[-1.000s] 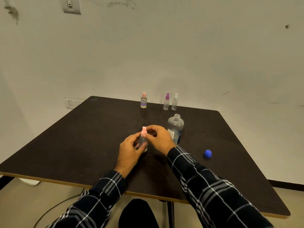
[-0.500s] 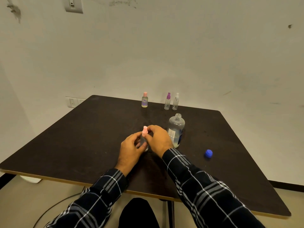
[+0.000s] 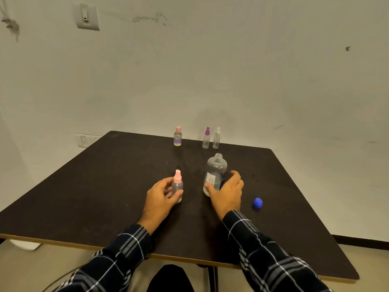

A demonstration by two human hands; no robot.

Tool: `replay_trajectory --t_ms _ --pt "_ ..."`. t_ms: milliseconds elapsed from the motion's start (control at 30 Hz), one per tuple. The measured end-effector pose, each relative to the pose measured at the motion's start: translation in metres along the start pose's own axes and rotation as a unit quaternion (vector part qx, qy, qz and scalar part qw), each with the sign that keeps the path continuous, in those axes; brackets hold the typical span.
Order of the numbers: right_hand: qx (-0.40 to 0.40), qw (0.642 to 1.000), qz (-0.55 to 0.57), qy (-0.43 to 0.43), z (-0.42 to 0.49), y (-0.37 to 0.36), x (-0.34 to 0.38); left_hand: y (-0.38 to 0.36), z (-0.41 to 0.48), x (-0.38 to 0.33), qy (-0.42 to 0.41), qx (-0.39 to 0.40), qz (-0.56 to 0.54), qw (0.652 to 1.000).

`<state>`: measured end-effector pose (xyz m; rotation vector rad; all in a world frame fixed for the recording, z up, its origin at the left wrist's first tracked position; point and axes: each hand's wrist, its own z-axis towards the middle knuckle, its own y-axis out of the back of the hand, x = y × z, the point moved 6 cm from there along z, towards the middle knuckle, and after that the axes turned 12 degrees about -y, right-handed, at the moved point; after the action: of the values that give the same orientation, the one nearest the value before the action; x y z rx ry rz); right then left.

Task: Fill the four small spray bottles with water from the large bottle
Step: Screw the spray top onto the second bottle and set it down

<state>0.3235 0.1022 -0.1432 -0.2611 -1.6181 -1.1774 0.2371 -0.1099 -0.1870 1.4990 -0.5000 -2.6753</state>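
A small clear spray bottle with a pink top [image 3: 177, 185] stands upright on the dark table [image 3: 105, 186], and my left hand [image 3: 160, 197] grips its body. The large clear bottle [image 3: 215, 173] stands uncapped just to the right; my right hand [image 3: 227, 191] curls around its lower part, thumb on the label side and fingers behind. Its blue cap [image 3: 257, 202] lies on the table to the right of that hand. At the far edge stand three more small bottles: one with a pink cap [image 3: 177, 136], one with a purple sprayer [image 3: 206, 138], one with a white sprayer [image 3: 216, 138].
The table's near edge runs just in front of my plaid sleeves. A white wall rises right behind the far edge, with a socket plate [image 3: 84, 140] at the left. The table's right edge lies beyond the blue cap.
My right hand left the pink sprayer top and moved right onto the large bottle. My left hand still holds the small bottle, which stays in place.
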Motion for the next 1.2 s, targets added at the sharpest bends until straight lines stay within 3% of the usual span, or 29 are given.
replay_trajectory --t_ms 100,233,333,833,1200 --pt "0.095 0.995 0.016 -0.033 0.022 -0.014 -0.012 -0.002 0.018 -0.005 0.003 0.061 0.039 0.997" --pt "0.143 0.989 -0.005 -0.021 0.039 -0.026 -0.017 -0.011 0.046 -0.01 -0.016 0.091 0.088 0.992" --pt "0.135 0.991 -0.002 -0.023 0.051 -0.03 -0.02 -0.02 0.079 -0.008 -0.035 0.087 0.133 0.987" --pt "0.032 0.995 -0.088 0.027 0.085 -0.044 -0.019 -0.083 0.239 0.046 0.008 0.051 0.145 0.988" --pt "0.032 0.996 -0.085 0.027 0.091 -0.052 -0.024 -0.12 0.301 0.086 0.026 0.041 0.173 0.984"
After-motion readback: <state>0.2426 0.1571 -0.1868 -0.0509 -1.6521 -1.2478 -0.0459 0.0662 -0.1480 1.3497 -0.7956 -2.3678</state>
